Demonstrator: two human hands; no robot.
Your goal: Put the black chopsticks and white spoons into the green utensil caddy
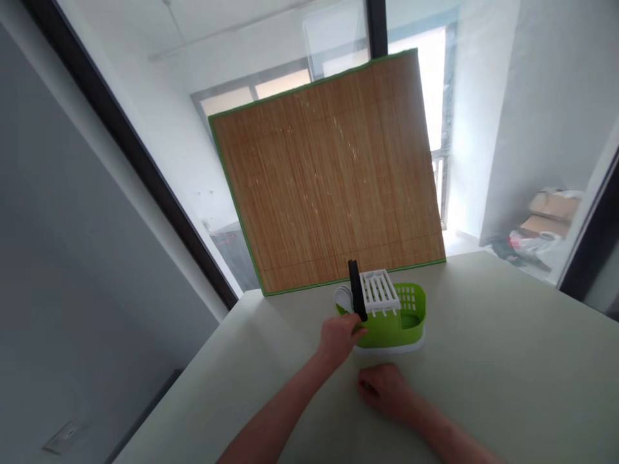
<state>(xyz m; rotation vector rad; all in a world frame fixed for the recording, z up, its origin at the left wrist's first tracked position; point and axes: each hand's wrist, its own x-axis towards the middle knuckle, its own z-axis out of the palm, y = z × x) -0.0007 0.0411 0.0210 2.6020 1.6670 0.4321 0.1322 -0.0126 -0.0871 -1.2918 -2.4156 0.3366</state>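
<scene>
A green utensil rack [382, 332] with a white base stands on the table, and a white slotted holder with small hooks [380, 291] is mounted on its top. My left hand [338, 338] is at the rack's front left corner. Its fingers are closed around the lower end of a bundle of long black sticks that look like chopsticks [356, 290], held nearly upright and tilted a little left. White spoons [343, 298] stand just behind that hand in the rack's left end. My right hand [384, 388] rests on the table before the rack, fingers curled closed, nothing visible in them.
Behind the rack, a bamboo mat with green edging [329, 180] leans upright against the glass. The pale table [493, 361] spreads out on both sides. Past the glass lie cardboard and bags [546, 222]. A grey wall [72, 258] runs along the left.
</scene>
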